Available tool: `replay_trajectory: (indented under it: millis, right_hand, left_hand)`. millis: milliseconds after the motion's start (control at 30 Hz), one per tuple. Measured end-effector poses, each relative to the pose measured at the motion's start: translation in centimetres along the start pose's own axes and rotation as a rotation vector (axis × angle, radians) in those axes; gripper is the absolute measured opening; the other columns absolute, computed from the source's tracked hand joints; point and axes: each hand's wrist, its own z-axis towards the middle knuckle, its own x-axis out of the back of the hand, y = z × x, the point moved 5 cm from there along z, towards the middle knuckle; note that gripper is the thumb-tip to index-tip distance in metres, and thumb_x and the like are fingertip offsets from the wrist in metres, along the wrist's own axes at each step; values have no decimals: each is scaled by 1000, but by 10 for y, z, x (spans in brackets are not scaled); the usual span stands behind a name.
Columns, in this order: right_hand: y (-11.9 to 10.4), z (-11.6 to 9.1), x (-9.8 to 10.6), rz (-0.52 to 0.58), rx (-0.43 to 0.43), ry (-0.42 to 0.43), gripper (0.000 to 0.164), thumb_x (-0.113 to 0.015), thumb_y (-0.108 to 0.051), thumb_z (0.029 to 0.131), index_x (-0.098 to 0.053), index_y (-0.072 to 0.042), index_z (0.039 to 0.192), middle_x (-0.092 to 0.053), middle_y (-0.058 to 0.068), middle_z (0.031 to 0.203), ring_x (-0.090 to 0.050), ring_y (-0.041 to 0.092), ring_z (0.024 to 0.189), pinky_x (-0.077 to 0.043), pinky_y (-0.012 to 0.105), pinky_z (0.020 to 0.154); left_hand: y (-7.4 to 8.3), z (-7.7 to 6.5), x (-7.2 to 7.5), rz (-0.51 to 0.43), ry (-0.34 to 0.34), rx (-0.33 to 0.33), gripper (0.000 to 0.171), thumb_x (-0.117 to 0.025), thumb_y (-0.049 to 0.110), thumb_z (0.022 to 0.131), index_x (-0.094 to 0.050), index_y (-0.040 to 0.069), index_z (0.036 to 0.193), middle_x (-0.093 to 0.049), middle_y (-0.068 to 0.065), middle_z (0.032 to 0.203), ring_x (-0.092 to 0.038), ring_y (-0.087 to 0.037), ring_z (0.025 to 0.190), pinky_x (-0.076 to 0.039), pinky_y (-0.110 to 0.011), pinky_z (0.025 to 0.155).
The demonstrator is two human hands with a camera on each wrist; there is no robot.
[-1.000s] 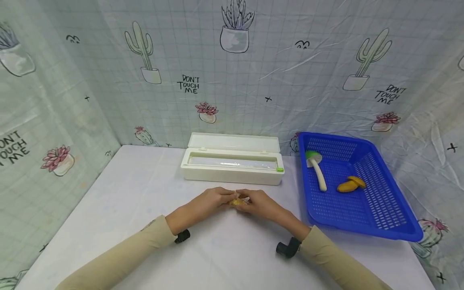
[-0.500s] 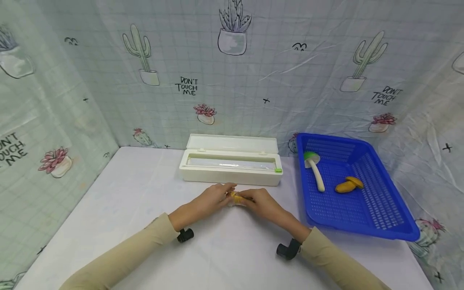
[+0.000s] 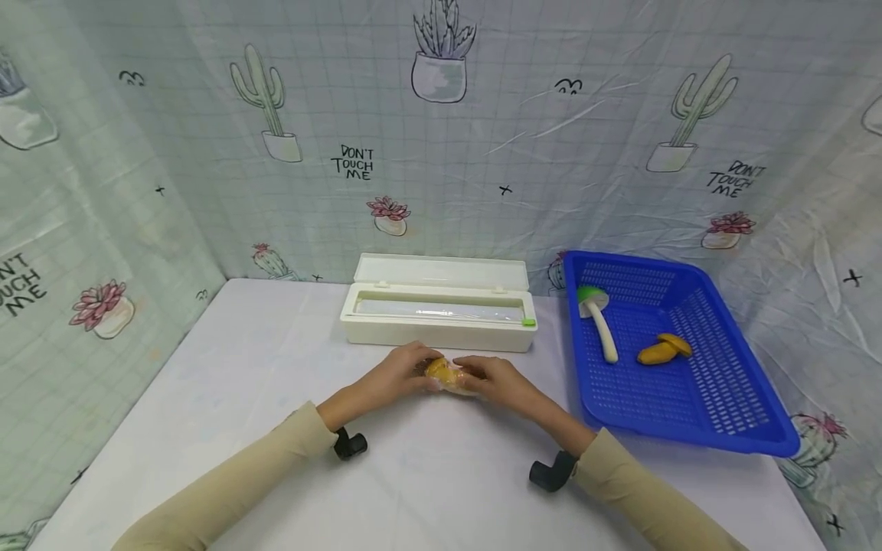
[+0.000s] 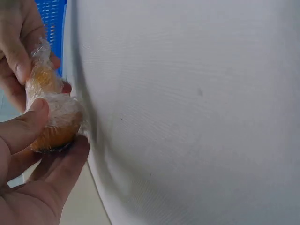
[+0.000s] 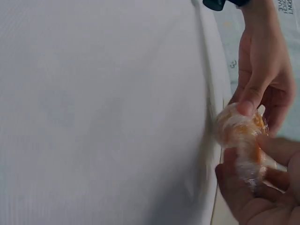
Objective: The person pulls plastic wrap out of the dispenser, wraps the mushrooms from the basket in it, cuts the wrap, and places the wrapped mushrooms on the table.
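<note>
Both hands hold an orange-yellow mushroom (image 3: 446, 375) wrapped in clear cling film, just above the table in front of the film box. My left hand (image 3: 394, 376) grips its rounded, wider end with thumb and fingers. At the narrower end, where the film is bunched into a twist, the fingers of my right hand (image 3: 504, 384) pinch it. In the left wrist view the wrapped mushroom (image 4: 61, 112) shows its bulging end low and the film tail up by the other hand. The right wrist view has it partly behind the fingers.
A white cling film box (image 3: 434, 334) stands behind the hands, lid raised, with a green slider at its right end. On the right, a blue basket (image 3: 696, 440) holds a green-capped mushroom (image 3: 605, 333) and a yellow mushroom (image 3: 664, 350). Printed curtains (image 3: 441, 184) surround the white table (image 3: 441, 490).
The left hand has shifted its hold to the rounded end, and more of the wrapped mushroom shows between the hands. The right hand stays at the other end. Box and basket are unmoved.
</note>
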Motion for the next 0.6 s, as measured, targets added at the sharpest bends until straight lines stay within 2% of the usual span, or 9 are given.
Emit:
replay_trajectory:
  millis: [133, 233, 333, 433, 600]
  right_hand:
    - [-6, -2, 4, -87, 132, 65, 48, -76, -7, 90, -64, -6, 137, -68, 12, 131, -65, 25, 116, -57, 35, 91]
    - [-11, -3, 6, -123, 216, 112, 44, -77, -2, 88, -69, -6, 131, -71, 13, 125, -68, 25, 111, -58, 32, 89]
    - [-13, -4, 9, -114, 247, 116, 44, -76, -3, 88, -69, -5, 131, -70, 13, 126, -68, 24, 111, -58, 29, 89]
    - [-14, -4, 12, -113, 232, 83, 46, -76, -4, 89, -66, -6, 134, -69, 14, 129, -67, 24, 113, -58, 29, 88]
    - [-20, -3, 15, -182, 201, -54, 53, -73, -1, 92, -59, -6, 143, -64, 13, 136, -65, 23, 117, -58, 32, 90]
  left_hand:
    - [-3, 0, 3, -124, 4, 75, 43, -75, 9, 93, -62, -6, 130, -62, -15, 115, -70, -28, 102, -58, -24, 83]
    - [-1, 0, 5, -143, 38, 79, 43, -76, 6, 92, -62, -7, 130, -64, -17, 116, -71, -27, 99, -58, -22, 79]
    - [2, -2, 7, -141, 98, 71, 45, -77, 4, 90, -62, -6, 131, -66, -17, 120, -72, -24, 96, -58, -21, 77]
    - [5, -5, 9, -168, 149, 69, 46, -78, 4, 89, -62, -4, 132, -67, -18, 125, -72, -23, 96, -59, -22, 78]
    - [7, -12, 17, -206, 179, 47, 44, -76, 3, 91, -63, -1, 132, -67, -16, 128, -72, -24, 99, -59, -25, 81]
